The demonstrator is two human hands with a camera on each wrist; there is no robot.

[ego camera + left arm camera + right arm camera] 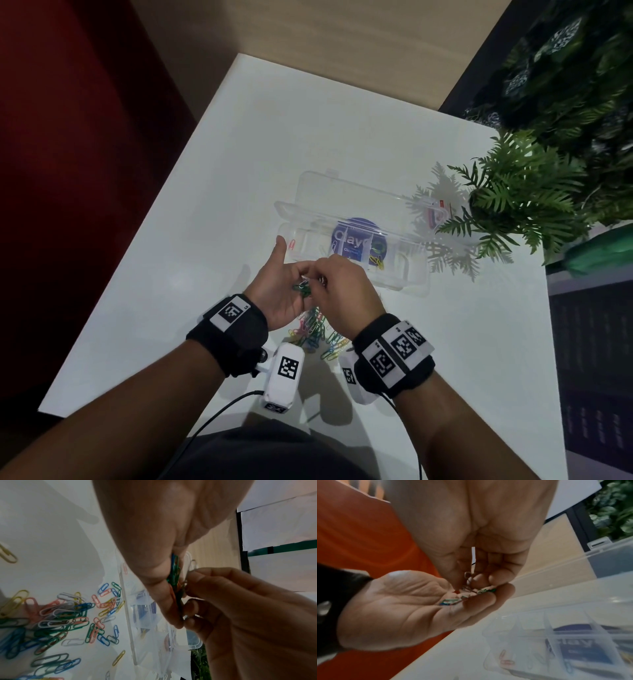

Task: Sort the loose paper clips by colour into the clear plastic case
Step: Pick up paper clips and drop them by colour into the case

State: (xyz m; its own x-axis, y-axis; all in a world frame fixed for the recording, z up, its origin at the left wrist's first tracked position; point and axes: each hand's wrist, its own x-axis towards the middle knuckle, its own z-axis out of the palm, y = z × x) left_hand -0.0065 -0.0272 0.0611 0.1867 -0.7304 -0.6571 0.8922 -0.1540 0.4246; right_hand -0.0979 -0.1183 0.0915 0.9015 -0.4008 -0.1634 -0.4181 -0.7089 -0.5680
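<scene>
My left hand (291,274) is palm up just in front of the clear plastic case (397,286), cupping a small bunch of paper clips (303,289), mostly green with some blue and red. In the right wrist view the bunch (453,600) lies across the curled fingers. My right hand (322,274) reaches into that palm and pinches one pale clip (467,574) between thumb and fingertips. The loose pile of mixed clips (317,334) lies on the white table under my wrists. The case is open, with red clips (292,245) in its left compartment and yellow clips (378,262) further right.
The case lid (342,195) lies flat behind the base, and a round purple label (356,240) shows through the case. A green fern (520,195) stands at the right, over a small packet (435,212). The table edge (164,240) runs along the left.
</scene>
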